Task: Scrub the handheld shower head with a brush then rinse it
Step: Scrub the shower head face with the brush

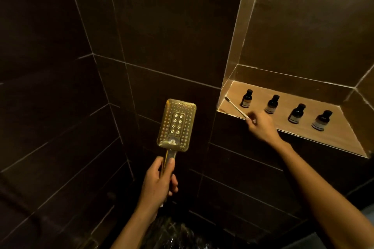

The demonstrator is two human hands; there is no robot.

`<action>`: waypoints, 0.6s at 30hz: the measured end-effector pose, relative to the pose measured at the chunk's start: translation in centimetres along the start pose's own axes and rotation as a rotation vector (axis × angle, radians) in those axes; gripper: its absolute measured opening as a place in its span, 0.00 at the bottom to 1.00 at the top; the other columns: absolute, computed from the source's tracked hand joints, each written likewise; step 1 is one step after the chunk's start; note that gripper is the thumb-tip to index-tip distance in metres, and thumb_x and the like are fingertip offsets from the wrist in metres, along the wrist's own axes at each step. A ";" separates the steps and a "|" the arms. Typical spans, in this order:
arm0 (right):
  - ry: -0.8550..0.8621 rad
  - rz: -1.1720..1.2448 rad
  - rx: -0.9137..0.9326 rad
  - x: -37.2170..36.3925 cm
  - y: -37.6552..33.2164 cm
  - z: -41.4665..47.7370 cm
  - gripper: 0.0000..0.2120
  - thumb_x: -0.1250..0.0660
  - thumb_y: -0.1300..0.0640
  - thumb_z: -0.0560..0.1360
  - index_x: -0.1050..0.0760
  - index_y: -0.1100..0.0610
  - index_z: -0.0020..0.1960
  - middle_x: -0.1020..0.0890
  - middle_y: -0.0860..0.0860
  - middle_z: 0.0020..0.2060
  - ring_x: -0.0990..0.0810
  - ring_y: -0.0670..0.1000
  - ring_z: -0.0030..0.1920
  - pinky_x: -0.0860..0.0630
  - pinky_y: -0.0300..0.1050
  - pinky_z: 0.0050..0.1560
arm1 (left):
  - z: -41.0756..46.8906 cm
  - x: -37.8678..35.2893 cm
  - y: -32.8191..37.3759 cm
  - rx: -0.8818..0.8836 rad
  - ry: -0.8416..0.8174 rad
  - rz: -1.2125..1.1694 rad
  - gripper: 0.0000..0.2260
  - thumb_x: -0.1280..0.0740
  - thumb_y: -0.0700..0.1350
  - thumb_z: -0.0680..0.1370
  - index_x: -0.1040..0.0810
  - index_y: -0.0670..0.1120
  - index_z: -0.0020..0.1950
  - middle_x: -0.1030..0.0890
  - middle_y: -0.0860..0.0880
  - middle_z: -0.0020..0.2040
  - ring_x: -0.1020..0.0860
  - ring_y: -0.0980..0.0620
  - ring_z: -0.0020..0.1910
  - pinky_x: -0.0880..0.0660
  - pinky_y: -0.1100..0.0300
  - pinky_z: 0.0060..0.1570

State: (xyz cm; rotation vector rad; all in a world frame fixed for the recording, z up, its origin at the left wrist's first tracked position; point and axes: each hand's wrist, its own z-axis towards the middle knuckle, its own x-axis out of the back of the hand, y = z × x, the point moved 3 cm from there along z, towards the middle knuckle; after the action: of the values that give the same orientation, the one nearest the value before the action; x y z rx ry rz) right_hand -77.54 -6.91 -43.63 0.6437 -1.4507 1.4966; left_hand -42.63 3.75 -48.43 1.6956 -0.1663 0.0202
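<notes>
Head view: left fingers (173,186) grip upright shower head (176,125); right fingers (250,121) pinch slanted brush (235,107).

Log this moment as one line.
left hand: holds shower head by handle | right hand: pinches toothbrush at niche shelf | scrubbing: not begun

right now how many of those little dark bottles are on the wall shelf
4, upright in a row on the niche shelf: leftmost bottle beside the brush, second bottle, third bottle, rightmost bottle. None seems hidden.
</notes>
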 end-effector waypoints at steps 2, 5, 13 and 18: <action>-0.018 0.168 0.006 -0.9 -2.4 -3.0 0.07 0.38 0.58 0.84 0.26 0.56 0.60 0.18 0.55 0.49 0.19 0.53 0.45 0.26 0.44 0.42 | -0.4 1.0 -0.9 0.004 0.044 -0.004 0.10 0.38 0.55 0.81 0.23 0.50 0.49 0.19 0.47 0.36 0.22 0.50 0.28 0.27 0.60 0.27; -0.088 0.376 0.057 -2.9 -6.6 -7.6 0.08 0.42 0.52 0.86 0.26 0.49 0.60 0.16 0.51 0.44 0.19 0.49 0.38 0.26 0.43 0.36 | -1.2 2.6 -2.4 0.017 0.095 -0.002 0.08 0.37 0.55 0.80 0.22 0.52 0.48 0.16 0.47 0.42 0.24 0.48 0.24 0.29 0.60 0.23; -0.337 0.315 0.421 -10.7 -15.3 -15.0 0.10 0.34 0.51 0.82 0.17 0.49 0.59 0.15 0.43 0.45 0.17 0.42 0.45 0.22 0.39 0.45 | -3.4 7.3 -6.6 0.078 0.187 0.010 0.07 0.35 0.54 0.80 0.20 0.57 0.44 0.24 0.47 0.28 0.30 0.50 0.19 0.35 0.63 0.19; -0.334 0.323 0.489 -13.4 -18.7 -17.0 0.17 0.37 0.42 0.80 0.14 0.50 0.55 0.19 0.38 0.35 0.18 0.40 0.38 0.29 0.32 0.36 | -4.0 10.5 -8.0 0.109 0.215 0.079 0.05 0.34 0.54 0.79 0.19 0.56 0.50 0.22 0.47 0.30 0.29 0.55 0.19 0.34 0.64 0.20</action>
State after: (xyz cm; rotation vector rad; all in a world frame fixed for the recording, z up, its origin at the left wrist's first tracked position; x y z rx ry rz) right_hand -51.56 3.70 -49.09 1.0285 -1.4920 2.1077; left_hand -30.98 7.66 -54.65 1.7815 -0.0720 0.2745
